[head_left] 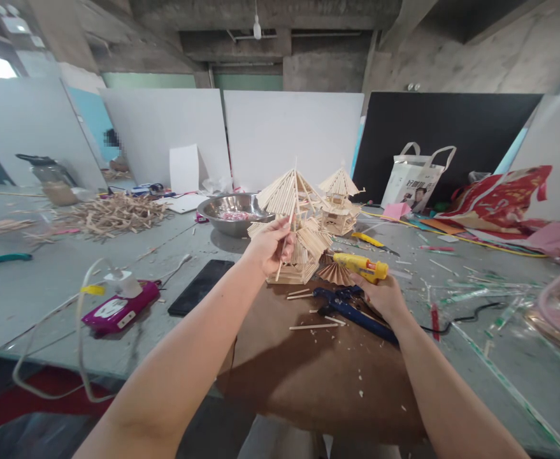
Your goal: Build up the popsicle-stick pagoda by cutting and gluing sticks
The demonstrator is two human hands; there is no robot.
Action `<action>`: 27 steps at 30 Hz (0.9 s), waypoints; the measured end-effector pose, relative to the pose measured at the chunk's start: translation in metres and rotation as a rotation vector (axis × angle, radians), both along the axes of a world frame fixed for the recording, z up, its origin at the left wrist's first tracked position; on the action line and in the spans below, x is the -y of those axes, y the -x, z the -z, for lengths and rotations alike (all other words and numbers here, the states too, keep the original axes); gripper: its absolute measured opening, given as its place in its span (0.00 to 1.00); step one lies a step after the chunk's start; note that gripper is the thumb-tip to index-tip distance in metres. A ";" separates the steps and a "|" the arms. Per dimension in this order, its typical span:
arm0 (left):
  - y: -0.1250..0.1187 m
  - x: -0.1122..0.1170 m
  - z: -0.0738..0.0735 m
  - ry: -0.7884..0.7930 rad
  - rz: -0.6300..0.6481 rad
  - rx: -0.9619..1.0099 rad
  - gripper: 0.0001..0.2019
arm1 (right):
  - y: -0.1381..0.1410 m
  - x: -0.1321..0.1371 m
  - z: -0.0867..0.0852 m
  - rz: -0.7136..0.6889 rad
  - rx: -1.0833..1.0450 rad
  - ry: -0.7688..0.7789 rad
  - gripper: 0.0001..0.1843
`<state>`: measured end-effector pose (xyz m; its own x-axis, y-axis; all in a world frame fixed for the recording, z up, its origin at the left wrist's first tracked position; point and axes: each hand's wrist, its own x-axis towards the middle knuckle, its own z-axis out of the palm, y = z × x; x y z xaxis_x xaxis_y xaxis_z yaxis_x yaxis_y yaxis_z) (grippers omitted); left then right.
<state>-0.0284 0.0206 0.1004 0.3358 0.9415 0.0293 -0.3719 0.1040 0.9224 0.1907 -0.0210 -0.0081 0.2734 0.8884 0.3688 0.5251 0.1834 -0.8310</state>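
Note:
My left hand [274, 245] is closed with a thin wooden stick [280, 271] between its fingers, in front of a pagoda-like model [303, 261] built of pale sticks. In my right hand [380, 293] is a yellow glue gun [360, 266], its nozzle pointing left toward the model's lower right side. Below the glue gun lies a dark blue cutting tool [351, 309] on the brown board [318, 376]. Several loose sticks [313, 327] are scattered beside it. A fan of folded, brownish material [336, 273] sits under the nozzle. My left hand hides part of the model.
Behind stand a second stick model [339, 204] and a steel bowl [232, 223]. To the left are a black phone-like slab [201, 287], a purple power strip [120, 312] and a stick heap [112, 213]. A yellow-handled knife [370, 240] and white bag [411, 178] are rightward.

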 end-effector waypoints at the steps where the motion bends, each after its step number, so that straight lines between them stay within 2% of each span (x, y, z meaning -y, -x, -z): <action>1: 0.000 0.000 0.000 -0.003 0.002 0.005 0.12 | 0.000 0.000 0.000 0.001 -0.001 -0.004 0.15; 27: -0.002 0.002 0.000 0.032 -0.071 0.016 0.13 | -0.001 -0.002 0.002 -0.005 -0.028 -0.009 0.15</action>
